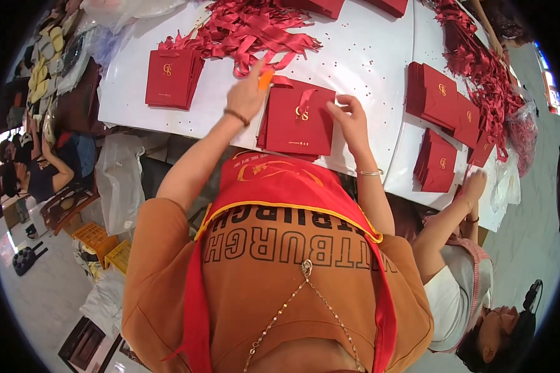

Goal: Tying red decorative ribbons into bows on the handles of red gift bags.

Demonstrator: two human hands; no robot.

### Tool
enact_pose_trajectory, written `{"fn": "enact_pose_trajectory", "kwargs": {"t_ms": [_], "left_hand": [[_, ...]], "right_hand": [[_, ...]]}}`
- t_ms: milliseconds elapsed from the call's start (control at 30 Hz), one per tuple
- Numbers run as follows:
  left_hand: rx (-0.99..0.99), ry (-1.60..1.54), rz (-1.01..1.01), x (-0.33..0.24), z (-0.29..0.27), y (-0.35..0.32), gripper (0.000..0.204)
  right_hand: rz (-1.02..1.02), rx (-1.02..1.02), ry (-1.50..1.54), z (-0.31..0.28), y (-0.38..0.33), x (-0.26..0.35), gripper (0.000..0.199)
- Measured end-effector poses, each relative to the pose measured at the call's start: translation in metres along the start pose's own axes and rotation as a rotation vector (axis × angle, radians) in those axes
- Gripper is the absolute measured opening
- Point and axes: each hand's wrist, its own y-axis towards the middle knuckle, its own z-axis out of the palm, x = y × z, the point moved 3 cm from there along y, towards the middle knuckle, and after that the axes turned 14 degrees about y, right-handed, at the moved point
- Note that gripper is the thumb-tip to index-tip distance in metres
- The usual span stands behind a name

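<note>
While my left hand [247, 94] pinches a small orange tool [266, 79] just above the top left corner of the red paper bag [297, 122], that bag lies flat on the white table [367, 56] right in front of me; well to the left of the bag sits a stack of red bags [171, 78]; above the bag spreads a heap of red ribbons [249, 28], one strand trailing down to the bag's top edge; my right hand [353, 121] rests on the bag's right edge, fingers loosely curled against it, holding nothing else; farther right of the bag lie more stacks of red bags [445, 102], and below them a co-worker's hand [474, 184] reaches onto the table edge.
</note>
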Motion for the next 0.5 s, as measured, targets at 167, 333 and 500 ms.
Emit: {"fn": "enact_pose_trajectory", "kwargs": {"t_ms": [167,333,500], "left_hand": [[-0.38,0.409,0.199,0.016,0.0,0.049,0.029],[-0.271,0.365,0.147,0.028,0.011,0.066,0.021],[-0.492,-0.001,0.227,0.04,-0.014,0.059,0.013]], "right_hand": [[-0.232,0.252,-0.354,0.036,-0.008,0.027,0.014],[-0.413,0.659,-0.702,0.074,0.002,0.017,0.014],[-0.171,0.754,-0.939,0.073,0.013,0.026,0.021]]}}
